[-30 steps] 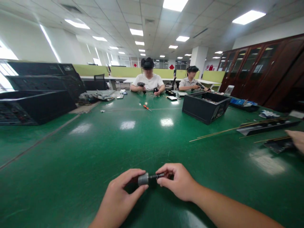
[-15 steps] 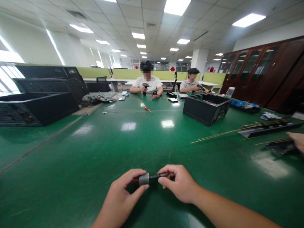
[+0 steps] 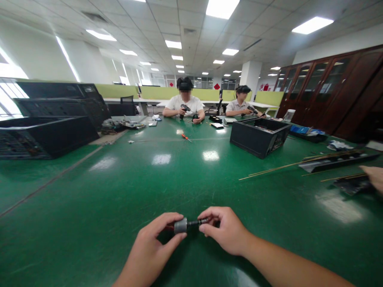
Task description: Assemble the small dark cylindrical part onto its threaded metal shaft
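With the grey cylinder (image 3: 180,225) as the clock's centre, an open black case (image 3: 72,136) sits on the green table (image 3: 119,187) at ten o'clock, well apart from the work. At eight o'clock, a left hand (image 3: 152,241) clamps the cylinder between thumb and fingers, low in the view near the person. An orange screwdriver (image 3: 184,136) lies far off at twelve. The dark shaft (image 3: 193,223) points toward three o'clock, where the right hand (image 3: 228,231) pinches its ringed end; the two hands stay apart. Whether the shaft is fixed in the cylinder cannot be told. Good handling here likely means a firm left grip, a lighter right pinch, and any push, pull or twist kept along the shaft's line, since a sideways tilt could bind it. A second black case (image 3: 257,140) and thin rods (image 3: 269,171) lie toward two o'clock; another person's hand (image 3: 375,177) reaches in near three.
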`<state>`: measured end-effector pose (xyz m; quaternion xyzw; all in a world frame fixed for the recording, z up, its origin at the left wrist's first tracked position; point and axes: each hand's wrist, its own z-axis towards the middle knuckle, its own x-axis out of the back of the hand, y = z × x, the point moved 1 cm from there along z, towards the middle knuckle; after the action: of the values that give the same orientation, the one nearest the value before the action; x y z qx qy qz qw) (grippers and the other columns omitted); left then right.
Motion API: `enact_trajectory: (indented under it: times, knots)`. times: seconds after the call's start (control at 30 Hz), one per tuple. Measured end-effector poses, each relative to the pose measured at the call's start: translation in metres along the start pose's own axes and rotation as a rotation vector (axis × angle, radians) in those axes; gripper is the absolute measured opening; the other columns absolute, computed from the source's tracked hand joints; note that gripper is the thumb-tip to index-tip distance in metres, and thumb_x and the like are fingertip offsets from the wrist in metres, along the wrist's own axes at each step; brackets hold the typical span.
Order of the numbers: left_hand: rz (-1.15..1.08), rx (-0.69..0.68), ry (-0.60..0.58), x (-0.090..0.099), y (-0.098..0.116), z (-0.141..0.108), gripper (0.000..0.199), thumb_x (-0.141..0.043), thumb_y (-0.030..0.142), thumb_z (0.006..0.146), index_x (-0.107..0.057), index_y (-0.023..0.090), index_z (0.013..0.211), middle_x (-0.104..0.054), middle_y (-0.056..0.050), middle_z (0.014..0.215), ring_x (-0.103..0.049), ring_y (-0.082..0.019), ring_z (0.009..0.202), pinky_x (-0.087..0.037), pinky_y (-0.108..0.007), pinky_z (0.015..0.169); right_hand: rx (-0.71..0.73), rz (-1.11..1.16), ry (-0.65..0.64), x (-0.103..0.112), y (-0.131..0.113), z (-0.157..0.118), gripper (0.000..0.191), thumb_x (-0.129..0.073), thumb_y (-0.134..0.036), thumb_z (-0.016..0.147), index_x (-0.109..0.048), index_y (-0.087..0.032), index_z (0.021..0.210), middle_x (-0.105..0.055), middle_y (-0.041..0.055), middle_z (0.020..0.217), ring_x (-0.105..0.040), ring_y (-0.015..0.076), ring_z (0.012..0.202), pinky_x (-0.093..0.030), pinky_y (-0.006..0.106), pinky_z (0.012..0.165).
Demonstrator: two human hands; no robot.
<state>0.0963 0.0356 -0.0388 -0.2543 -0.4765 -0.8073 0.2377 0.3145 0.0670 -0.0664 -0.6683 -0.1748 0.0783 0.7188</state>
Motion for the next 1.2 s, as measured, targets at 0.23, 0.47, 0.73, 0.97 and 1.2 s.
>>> enact_trajectory:
  times: [0.23, 0.47, 0.73, 0.97, 1.2]
  knots:
    - [-0.002, 0.004, -0.001, 0.0001, -0.0016, -0.0004, 0.023, -0.073, 0.030, 0.080, -0.072, 0.029, 0.103, -0.075, 0.000, 0.100, -0.072, -0.017, 0.088, -0.059, -0.024, 0.080, 0.001, -0.019, 0.017, 0.0009, 0.0006, 0.0000, 0.022, -0.074, -0.021, 0.074, -0.076, -0.016, 0.096, -0.068, 0.0018, 0.071, -0.062, 0.0151, 0.065, -0.048, 0.027, 0.065]
    - [0.012, 0.019, 0.010, 0.0016, -0.0015, 0.0000, 0.023, -0.072, 0.033, 0.080, -0.073, 0.028, 0.102, -0.075, -0.001, 0.100, -0.072, -0.018, 0.086, -0.060, -0.026, 0.079, 0.008, -0.021, 0.025, 0.0021, -0.0003, -0.0003, 0.020, -0.072, -0.022, 0.076, -0.075, -0.015, 0.095, -0.067, 0.0015, 0.069, -0.061, 0.0145, 0.064, -0.048, 0.026, 0.064]
    - [0.029, -0.007, 0.020, 0.0025, -0.0018, 0.0015, 0.023, -0.073, 0.034, 0.079, -0.073, 0.028, 0.101, -0.076, -0.001, 0.098, -0.072, -0.018, 0.085, -0.060, -0.025, 0.078, 0.007, -0.013, 0.024, 0.0026, -0.0011, -0.0005, 0.020, -0.071, -0.022, 0.077, -0.074, -0.015, 0.095, -0.067, 0.0016, 0.069, -0.062, 0.0147, 0.064, -0.048, 0.026, 0.064]
    - [0.038, -0.005, 0.012, 0.0040, -0.0007, 0.0009, 0.024, -0.073, 0.037, 0.079, -0.074, 0.027, 0.101, -0.076, -0.002, 0.098, -0.072, -0.019, 0.085, -0.061, -0.026, 0.078, -0.001, -0.011, 0.018, 0.0030, -0.0008, -0.0001, 0.020, -0.071, -0.023, 0.077, -0.074, -0.015, 0.095, -0.066, 0.0014, 0.069, -0.061, 0.0141, 0.063, -0.048, 0.026, 0.063]
    - [0.031, 0.012, 0.003, 0.0041, -0.0041, 0.0004, 0.025, -0.073, 0.037, 0.080, -0.074, 0.027, 0.103, -0.075, -0.002, 0.101, -0.072, -0.019, 0.089, -0.061, -0.026, 0.080, 0.005, -0.004, 0.016, 0.0032, 0.0006, 0.0003, 0.019, -0.071, -0.022, 0.077, -0.074, -0.016, 0.095, -0.066, 0.0010, 0.069, -0.061, 0.0143, 0.063, -0.048, 0.026, 0.063]
